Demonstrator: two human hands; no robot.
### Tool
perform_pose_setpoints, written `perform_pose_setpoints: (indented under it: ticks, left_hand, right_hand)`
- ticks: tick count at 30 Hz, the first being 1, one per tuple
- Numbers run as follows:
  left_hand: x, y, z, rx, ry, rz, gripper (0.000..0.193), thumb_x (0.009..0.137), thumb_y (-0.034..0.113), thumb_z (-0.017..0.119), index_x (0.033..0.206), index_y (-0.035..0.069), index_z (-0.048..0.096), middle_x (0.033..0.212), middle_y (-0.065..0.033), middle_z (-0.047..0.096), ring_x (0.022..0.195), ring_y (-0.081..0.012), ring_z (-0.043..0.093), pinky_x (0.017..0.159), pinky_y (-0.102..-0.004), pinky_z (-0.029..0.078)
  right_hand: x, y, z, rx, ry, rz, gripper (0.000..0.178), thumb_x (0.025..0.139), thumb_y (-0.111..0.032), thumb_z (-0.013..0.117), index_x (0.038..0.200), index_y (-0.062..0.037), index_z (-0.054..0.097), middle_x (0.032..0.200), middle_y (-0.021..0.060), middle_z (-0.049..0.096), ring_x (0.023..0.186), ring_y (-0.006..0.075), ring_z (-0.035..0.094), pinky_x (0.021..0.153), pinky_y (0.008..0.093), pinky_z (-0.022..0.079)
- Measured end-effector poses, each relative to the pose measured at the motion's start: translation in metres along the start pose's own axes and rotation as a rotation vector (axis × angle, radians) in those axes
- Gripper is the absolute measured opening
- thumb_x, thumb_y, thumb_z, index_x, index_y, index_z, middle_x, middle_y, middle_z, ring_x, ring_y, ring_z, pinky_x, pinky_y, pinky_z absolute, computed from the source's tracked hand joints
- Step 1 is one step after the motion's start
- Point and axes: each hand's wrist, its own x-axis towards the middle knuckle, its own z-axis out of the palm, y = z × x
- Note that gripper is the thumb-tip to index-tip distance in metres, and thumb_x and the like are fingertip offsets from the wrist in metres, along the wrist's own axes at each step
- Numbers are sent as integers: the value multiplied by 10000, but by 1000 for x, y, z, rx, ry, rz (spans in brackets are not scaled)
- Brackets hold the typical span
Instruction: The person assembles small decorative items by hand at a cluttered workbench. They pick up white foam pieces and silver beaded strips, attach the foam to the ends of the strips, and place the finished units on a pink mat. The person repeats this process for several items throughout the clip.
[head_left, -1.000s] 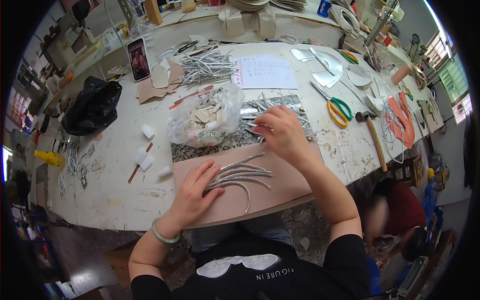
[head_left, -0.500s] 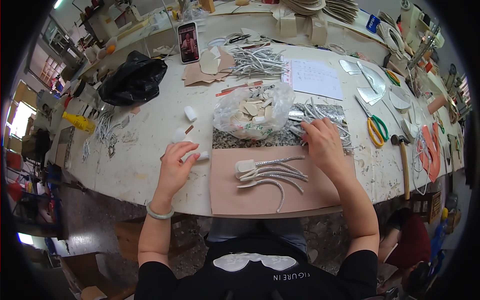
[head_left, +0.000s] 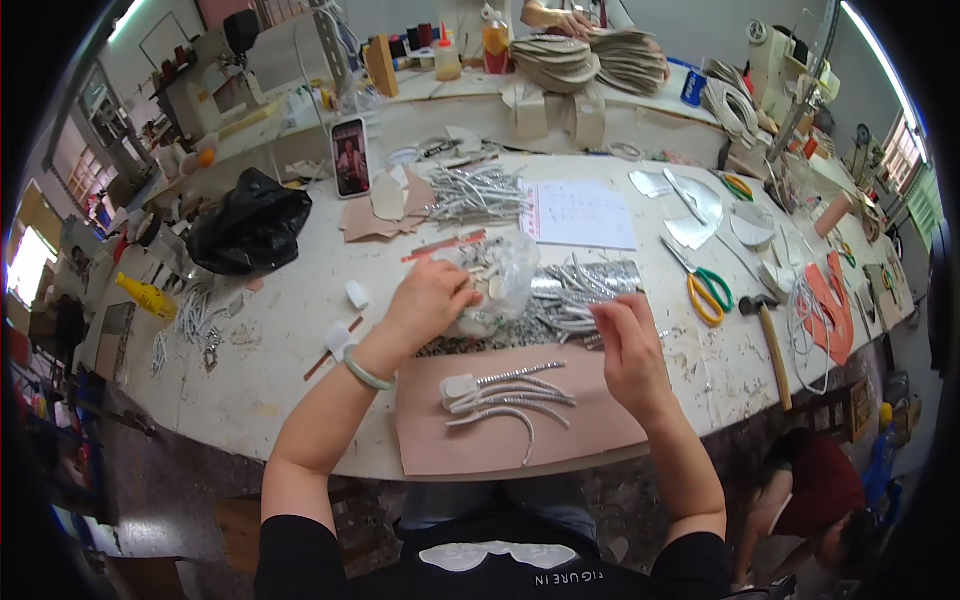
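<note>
My left hand [head_left: 430,302] reaches over the near left side of a clear plastic bag [head_left: 518,272] of pale cut pieces. Its thumb and fingers are bent close together there, and their tips are partly hidden. My right hand [head_left: 632,350] has its fingers drawn together by a pile of silver cords [head_left: 578,283]; whatever is between them cannot be made out. Bag and pile rest on a speckled stone slab [head_left: 440,346]. Nearer me, several silver cords with white tabs [head_left: 525,383] lie side by side on a pinkish-brown sheet [head_left: 530,445].
Left of the bag lie white rolls [head_left: 356,294] and a black plastic bag [head_left: 252,222]. Farther back are a phone [head_left: 350,158], more silver cords [head_left: 478,193] and a written sheet [head_left: 583,214]. Scissors [head_left: 700,285] and a hammer [head_left: 772,352] lie right. Another person's hand [head_left: 572,24] touches stacked pieces.
My left hand has moved right, from the white rolls to the plastic bag. My right hand has drawn back slightly toward me from the cord pile. The view has tilted up, showing more background.
</note>
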Motion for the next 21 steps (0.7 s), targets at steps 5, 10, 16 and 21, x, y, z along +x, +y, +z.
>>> perform_pose_setpoints:
  ticks: [5,10,16,21]
  left_hand:
    - [-6,-3,3,-347,281,-37,174,824,146,671,935,14,697,844,-122,679,760,-228,635,696,-329,486]
    - [-18,11,-9,-342,622,-119,181,842,119,684,972,-6,690,826,-109,688,686,-156,638,601,-248,496]
    - [-26,29,-11,-890,526,-426,231,870,175,681,1012,-7,686,812,-47,675,697,-88,621,576,-213,495]
    - [-18,22,-9,-985,573,-418,260,871,205,682,1011,-14,683,810,-45,675,673,-82,609,569,-214,494]
  right_hand:
    - [-6,-4,-5,4,-74,38,161,807,-88,699,925,-34,604,884,113,548,773,250,599,593,331,491]
    - [14,-13,13,19,-52,-87,145,793,-197,729,834,-91,639,765,38,583,604,217,616,524,333,480]
    - [50,-29,64,70,-59,-192,171,810,-196,688,928,-85,634,826,62,632,687,271,638,573,359,500]
    - [80,-22,107,78,-315,-19,293,785,-87,619,1074,-42,593,919,128,669,854,312,641,669,389,511]
